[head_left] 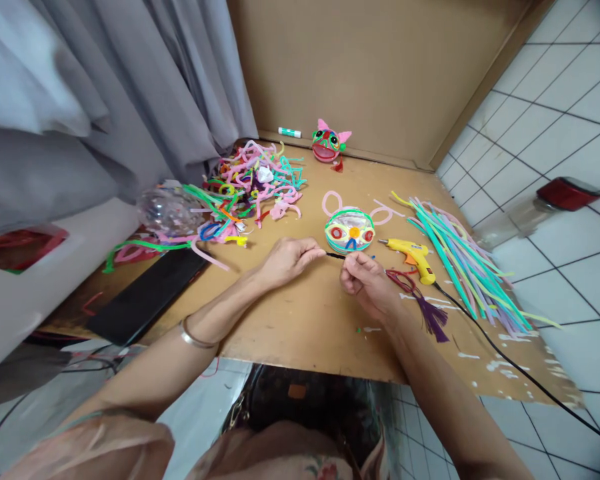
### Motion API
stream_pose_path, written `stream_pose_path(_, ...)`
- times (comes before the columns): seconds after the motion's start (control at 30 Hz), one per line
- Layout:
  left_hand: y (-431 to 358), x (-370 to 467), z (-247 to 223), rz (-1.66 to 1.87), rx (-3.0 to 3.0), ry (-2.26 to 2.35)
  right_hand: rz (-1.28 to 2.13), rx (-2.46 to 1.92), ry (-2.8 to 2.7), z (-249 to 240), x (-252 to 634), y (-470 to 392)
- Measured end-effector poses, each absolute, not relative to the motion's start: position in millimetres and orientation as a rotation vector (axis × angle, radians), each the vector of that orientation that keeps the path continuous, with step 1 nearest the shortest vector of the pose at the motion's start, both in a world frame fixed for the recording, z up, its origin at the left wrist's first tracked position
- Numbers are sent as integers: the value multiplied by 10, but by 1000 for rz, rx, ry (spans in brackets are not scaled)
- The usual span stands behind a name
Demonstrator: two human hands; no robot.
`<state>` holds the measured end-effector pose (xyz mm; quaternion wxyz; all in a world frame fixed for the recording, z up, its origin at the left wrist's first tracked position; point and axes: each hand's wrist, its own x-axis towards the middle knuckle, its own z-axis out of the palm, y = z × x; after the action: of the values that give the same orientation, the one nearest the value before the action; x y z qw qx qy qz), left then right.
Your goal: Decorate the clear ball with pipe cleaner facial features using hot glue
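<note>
A short black pipe cleaner (335, 255) stretches between my two hands above the table. My left hand (291, 259) pinches its left end, and my right hand (367, 279) pinches the right end with curled fingers. Just beyond them lies a round face (350, 228) with a green rim, red-and-yellow eyes, an orange nose and a blue mouth piece. Pink pipe-cleaner loops (332, 202) lie by its upper sides. Right of my right hand, a yellow glue gun (411, 257) rests on its side, near a purple tassel (433, 319) with red cord.
Loose pipe cleaners (475, 267) lie in a bundle at right; a tangled heap (260, 177) sits at back left. A finished animal head (327, 143) and glue stick (289, 133) stand at the back. A black flat case (147, 293) lies left. The gun's cord (500, 353) crosses the right edge.
</note>
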<state>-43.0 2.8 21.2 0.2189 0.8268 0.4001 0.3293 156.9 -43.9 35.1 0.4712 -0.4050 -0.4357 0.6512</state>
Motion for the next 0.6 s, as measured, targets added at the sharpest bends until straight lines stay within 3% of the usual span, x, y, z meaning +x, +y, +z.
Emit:
stream_pose_path(0.43, 90, -445, 265, 1096, 1745, 1103, 1481, -1012, -1399, 427, 1602, -474)
stream_pose_path(0.6, 197, -538, 206, 1400, 1603, 1302, 1549, -996, -1374, 372, 1688, -444)
